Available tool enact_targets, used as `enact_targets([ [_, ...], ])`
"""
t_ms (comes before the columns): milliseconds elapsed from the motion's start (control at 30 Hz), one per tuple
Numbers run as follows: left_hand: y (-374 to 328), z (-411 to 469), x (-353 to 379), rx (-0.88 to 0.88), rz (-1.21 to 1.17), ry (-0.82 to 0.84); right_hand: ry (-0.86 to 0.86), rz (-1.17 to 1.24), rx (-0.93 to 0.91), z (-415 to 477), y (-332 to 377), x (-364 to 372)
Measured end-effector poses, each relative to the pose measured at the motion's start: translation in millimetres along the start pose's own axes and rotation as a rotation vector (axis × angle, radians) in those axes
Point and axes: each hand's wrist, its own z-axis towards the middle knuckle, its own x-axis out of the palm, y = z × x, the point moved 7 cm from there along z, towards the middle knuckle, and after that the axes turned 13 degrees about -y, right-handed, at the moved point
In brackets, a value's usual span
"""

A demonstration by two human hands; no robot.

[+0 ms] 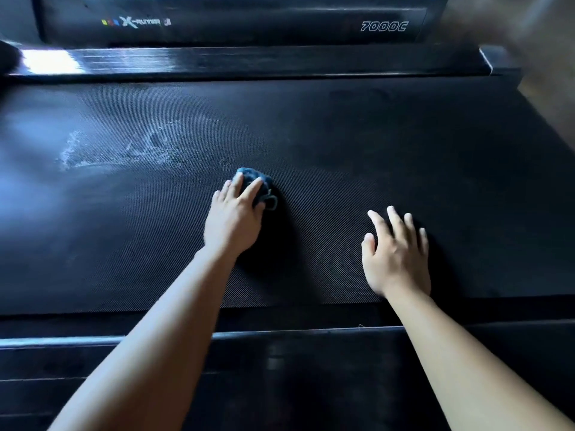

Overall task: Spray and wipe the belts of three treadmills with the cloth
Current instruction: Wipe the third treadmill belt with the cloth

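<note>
A black treadmill belt point(373, 144) fills the middle of the head view, running left to right. On it my left hand point(235, 213) presses a bunched dark blue cloth point(259, 183) down, fingers spread over the cloth. A whitish patch of spray droplets point(124, 149) lies on the belt up and to the left of the cloth. My right hand point(396, 247) rests flat on the belt to the right, fingers spread, holding nothing. No spray bottle is in view.
A glossy black side rail point(249, 62) runs along the far side of the belt, and a near rail point(280, 334) crosses under my forearms. Beyond stands another treadmill's panel point(236, 23) marked X-Runner 7000C. Wooden floor point(550, 88) shows at the right.
</note>
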Motion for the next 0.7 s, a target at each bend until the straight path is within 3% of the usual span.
enact_targets([
  [133,-74,13,17,0.162,-0.025,0.038,0.023,0.005,0.006,0,0,0],
  [300,-120,-51,19,0.299,-0.133,0.092,0.032,0.026,0.015,0,-1,0],
  [467,-58,-96,-4,0.277,-0.120,0.079,0.010,0.017,0.006,0,-1,-1],
  [700,41,-54,-24,-0.007,-0.055,-0.020,-0.003,0.013,0.004,0,1,0],
])
